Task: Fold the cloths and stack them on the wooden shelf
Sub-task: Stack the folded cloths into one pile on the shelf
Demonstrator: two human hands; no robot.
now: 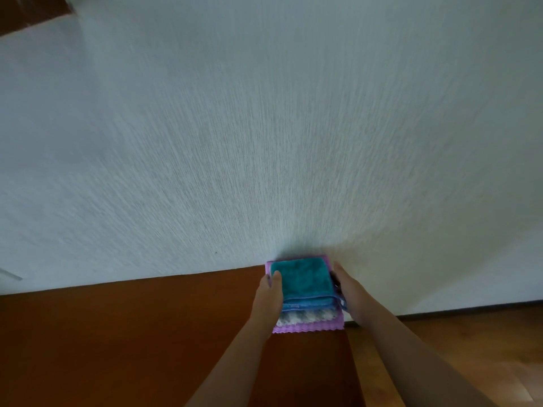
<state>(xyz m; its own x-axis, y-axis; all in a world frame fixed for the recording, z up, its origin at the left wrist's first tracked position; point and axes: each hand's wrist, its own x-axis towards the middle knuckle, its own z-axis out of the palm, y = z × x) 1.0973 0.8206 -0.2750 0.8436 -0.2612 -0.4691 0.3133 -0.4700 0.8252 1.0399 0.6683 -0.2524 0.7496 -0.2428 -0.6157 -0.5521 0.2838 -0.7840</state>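
Here, the folded stack of cloths (305, 292), teal on top and scalloped purple lowest, sits on the reddish-brown wooden shelf (147, 333) at the white wall (264, 142), left hand (269, 301) pinching its edge, right hand (349, 295) flat alongside; uneven letting-go could skew the layers.

Nothing legible: no text, label, brand, number or sign to read.
Soft with motion blur throughout; only a small blue tab (343, 304) at 4 o'clock on the stack of folded cloths (302, 277), just beside the right hand (351, 292), too small and blurred to show any print.
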